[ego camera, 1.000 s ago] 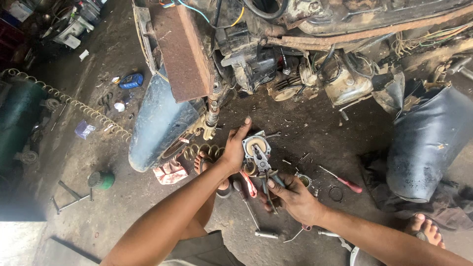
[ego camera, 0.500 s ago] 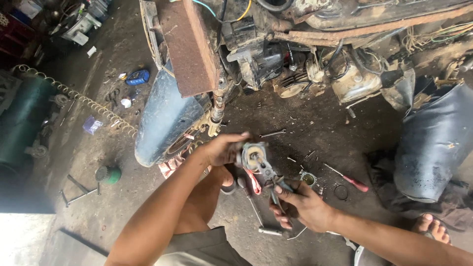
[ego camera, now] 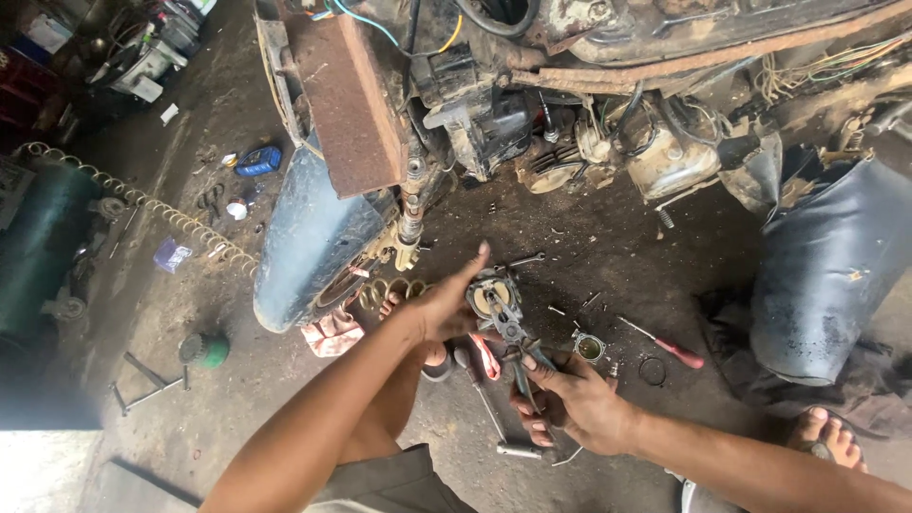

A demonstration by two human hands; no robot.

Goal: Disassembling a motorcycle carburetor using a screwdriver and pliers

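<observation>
My left hand (ego camera: 444, 309) holds a small round metal engine part (ego camera: 492, 296) from its left side, fingers stretched along it. My right hand (ego camera: 568, 404) grips a pair of pliers (ego camera: 521, 347) by the handles; the jaws point up into the face of that part. Both hands hover low over the oily ground in front of a stripped motorcycle. A red-handled screwdriver (ego camera: 667, 346) lies on the ground to the right of the hands.
The stripped motorcycle engine (ego camera: 570, 142) and rusty seat pan (ego camera: 347, 100) stand just ahead, with a blue mudguard (ego camera: 309, 242) at left and a dark fender (ego camera: 826, 266) at right. A small metal cup (ego camera: 589, 347), a ring, bolts, a socket wrench (ego camera: 494, 418) and a drive chain (ego camera: 142, 204) lie about. My bare foot (ego camera: 831, 439) rests lower right.
My left hand's fingers, curled over the part half a second ago, have straightened along it. The pliers have stayed at its face. The view has shifted slightly.
</observation>
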